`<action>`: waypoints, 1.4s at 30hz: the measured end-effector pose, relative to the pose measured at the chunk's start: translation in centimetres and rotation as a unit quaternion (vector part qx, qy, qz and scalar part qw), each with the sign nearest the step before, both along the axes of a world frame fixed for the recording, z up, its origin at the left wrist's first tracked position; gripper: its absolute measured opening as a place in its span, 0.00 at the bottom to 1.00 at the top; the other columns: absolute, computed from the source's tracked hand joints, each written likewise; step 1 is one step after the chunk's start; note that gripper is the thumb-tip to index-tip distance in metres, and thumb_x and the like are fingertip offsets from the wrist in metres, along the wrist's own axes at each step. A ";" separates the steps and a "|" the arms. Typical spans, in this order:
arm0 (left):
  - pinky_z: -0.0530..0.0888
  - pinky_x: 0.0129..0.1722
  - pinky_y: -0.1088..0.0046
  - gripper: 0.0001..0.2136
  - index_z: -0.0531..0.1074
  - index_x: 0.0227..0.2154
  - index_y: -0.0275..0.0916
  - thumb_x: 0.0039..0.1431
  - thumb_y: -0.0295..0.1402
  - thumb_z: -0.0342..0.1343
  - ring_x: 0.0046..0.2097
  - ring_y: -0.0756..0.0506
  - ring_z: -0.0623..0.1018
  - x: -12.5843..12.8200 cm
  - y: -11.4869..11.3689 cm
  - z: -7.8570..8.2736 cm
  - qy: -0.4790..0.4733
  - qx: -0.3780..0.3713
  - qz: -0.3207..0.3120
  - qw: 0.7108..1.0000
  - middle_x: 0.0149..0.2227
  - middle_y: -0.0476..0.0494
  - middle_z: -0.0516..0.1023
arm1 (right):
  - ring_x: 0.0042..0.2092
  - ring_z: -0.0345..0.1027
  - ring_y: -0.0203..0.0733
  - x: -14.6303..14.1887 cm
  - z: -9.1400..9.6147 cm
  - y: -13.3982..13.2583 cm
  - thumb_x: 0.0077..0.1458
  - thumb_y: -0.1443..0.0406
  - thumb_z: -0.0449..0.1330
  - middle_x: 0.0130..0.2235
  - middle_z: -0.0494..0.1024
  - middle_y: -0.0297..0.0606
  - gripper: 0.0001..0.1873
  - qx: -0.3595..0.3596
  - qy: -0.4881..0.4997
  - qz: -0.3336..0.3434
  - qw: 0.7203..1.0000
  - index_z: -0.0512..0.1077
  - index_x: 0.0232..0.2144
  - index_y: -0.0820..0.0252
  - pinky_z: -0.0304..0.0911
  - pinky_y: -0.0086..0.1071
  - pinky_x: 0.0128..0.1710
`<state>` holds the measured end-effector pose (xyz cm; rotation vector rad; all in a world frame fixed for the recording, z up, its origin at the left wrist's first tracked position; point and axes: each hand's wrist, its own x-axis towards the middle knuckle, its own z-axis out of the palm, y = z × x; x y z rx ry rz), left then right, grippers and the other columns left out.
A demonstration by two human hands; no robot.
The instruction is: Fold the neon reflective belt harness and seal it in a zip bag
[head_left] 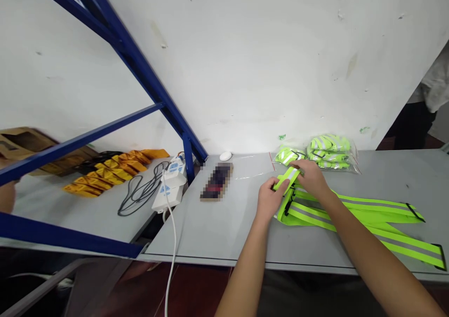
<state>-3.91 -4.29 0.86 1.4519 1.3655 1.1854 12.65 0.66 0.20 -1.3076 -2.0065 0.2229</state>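
A neon yellow-green reflective vest (351,214) with grey stripes and black-tipped straps lies spread on the grey table (210,233). My left hand (269,198) and my right hand (308,176) both pinch a raised reflective strap (286,179) of it, close together. Just beyond my right hand, a loose folded piece of the same neon material (287,155) rests on a clear plastic sheet. Behind it stands a transparent bag of folded vests (329,152), against the wall.
Left of my hands lie a white mouse (225,155) and a pixelated dark object (216,181). A white power strip (171,190), black cable (140,190) and orange-yellow folded items (115,172) sit further left, behind a blue metal shelf frame (122,41). A person (424,97) stands far right.
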 end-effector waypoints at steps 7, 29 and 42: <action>0.63 0.25 0.78 0.19 0.63 0.45 0.41 0.53 0.41 0.59 0.23 0.52 0.66 0.0 -0.3 0.2 -0.130 -0.016 -0.034 0.991 0.22 0.57 0.67 | 0.53 0.65 0.47 -0.7 -0.5 -1.0 0.44 0.76 0.48 0.51 0.75 0.42 0.31 -0.023 -0.051 0.074 0.996 0.68 0.52 0.58 0.56 0.41 0.52; 0.64 0.49 0.60 0.22 0.64 0.55 0.41 0.59 0.41 0.53 0.52 0.35 0.69 0.1 -3.8 -0.1 0.356 -0.002 -0.047 0.933 0.48 0.37 0.74 | 0.22 0.60 0.39 -1.0 1.6 -1.5 0.53 0.69 0.46 0.23 0.72 0.32 0.18 -0.122 0.153 -0.033 0.980 0.73 0.41 0.58 0.51 0.30 0.23; 0.70 0.41 0.67 0.19 0.61 0.41 0.43 0.42 0.28 0.53 0.29 0.51 0.70 -1.6 -3.5 -1.7 -0.489 -0.053 0.189 0.850 0.26 0.55 0.66 | 0.24 0.60 0.39 0.0 1.0 -0.7 0.51 0.68 0.47 0.30 0.75 0.36 0.24 -0.159 0.178 -0.058 0.969 0.68 0.50 0.57 0.51 0.30 0.22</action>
